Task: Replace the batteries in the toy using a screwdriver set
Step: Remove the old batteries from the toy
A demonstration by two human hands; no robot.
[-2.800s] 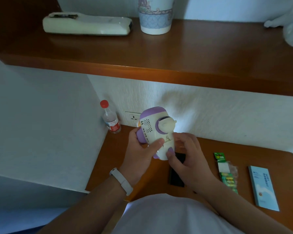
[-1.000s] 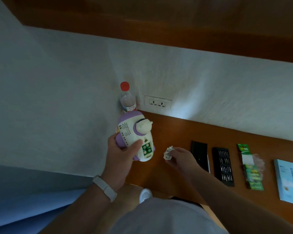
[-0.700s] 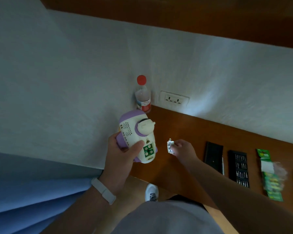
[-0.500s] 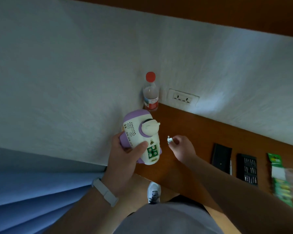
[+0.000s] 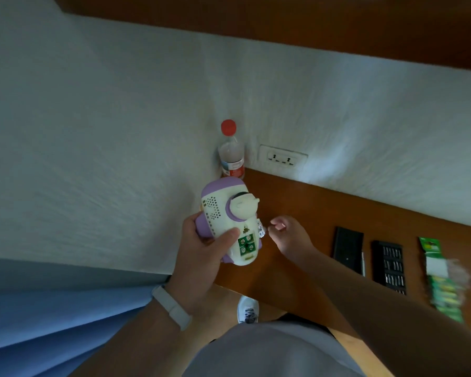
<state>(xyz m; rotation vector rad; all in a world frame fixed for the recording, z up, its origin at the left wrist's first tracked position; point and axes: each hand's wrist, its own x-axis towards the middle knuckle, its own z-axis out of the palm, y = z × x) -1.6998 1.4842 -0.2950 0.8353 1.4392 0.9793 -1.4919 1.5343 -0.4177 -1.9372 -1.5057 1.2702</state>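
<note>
The right hand (image 5: 288, 236) has brought the battery cover (image 5: 261, 231) in beside the toy (image 5: 229, 219), pinching it at the fingertips. The left hand (image 5: 199, 259) wraps the toy, held up over the left end of the desk (image 5: 297, 202), cells (image 5: 246, 244) exposed. Risk here: that tiny cover could slip from the pinch and drop past the desk edge to the floor. The bottle (image 5: 231, 156) sits close behind; open wood lies rightward, before the case lid (image 5: 348, 248) and bit tray (image 5: 389, 263).
</note>
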